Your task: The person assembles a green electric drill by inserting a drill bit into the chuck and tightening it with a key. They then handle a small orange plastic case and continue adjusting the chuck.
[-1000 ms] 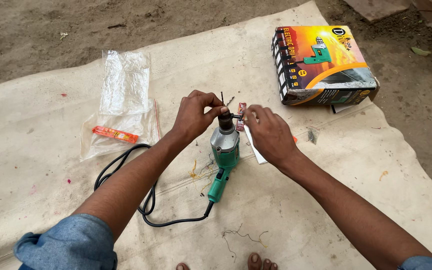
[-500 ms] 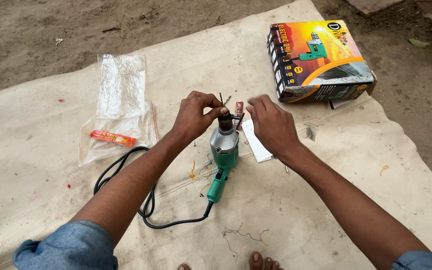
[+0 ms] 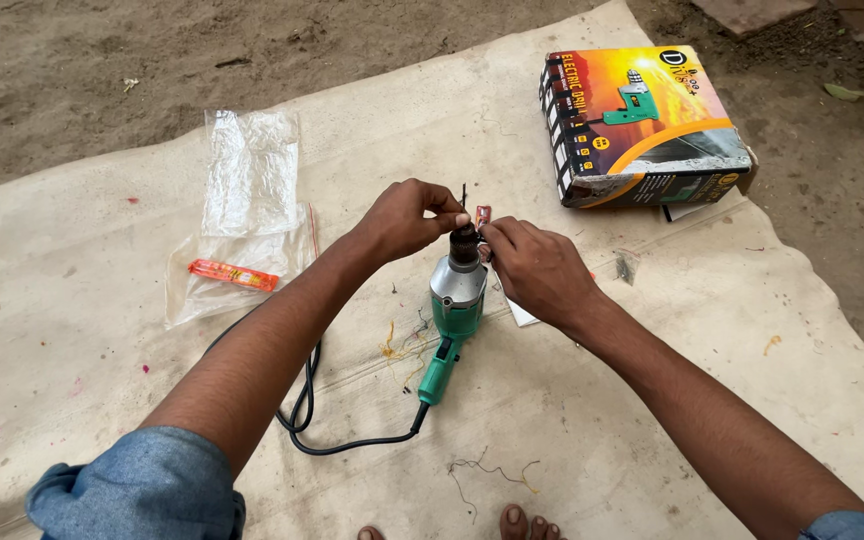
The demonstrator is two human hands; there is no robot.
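Evidently a stiff, heavy green drill point(image 3: 455, 300) stands nose-up on the mat point(image 3: 652, 330).
Left hand point(image 3: 402, 220) pinches the chuck point(image 3: 463, 240); right hand point(image 3: 537, 270) closes beside it; likely best held by the body.

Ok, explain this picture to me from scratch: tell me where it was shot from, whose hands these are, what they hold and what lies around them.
The picture comes from a camera worn on a person's head, looking down, so both bare arms belong to that person. On a pale ground sheet spread over dirt lies a green electric drill with a black cord looped beside it. The left hand and the right hand meet at the drill's dark front end, the chuck; the left fingers pinch something thin and dark above it, too small to identify. To the left lie clear plastic bags and a small orange packet. Top right sits a printed cardboard box picturing a drill. The person's toes show at the bottom.
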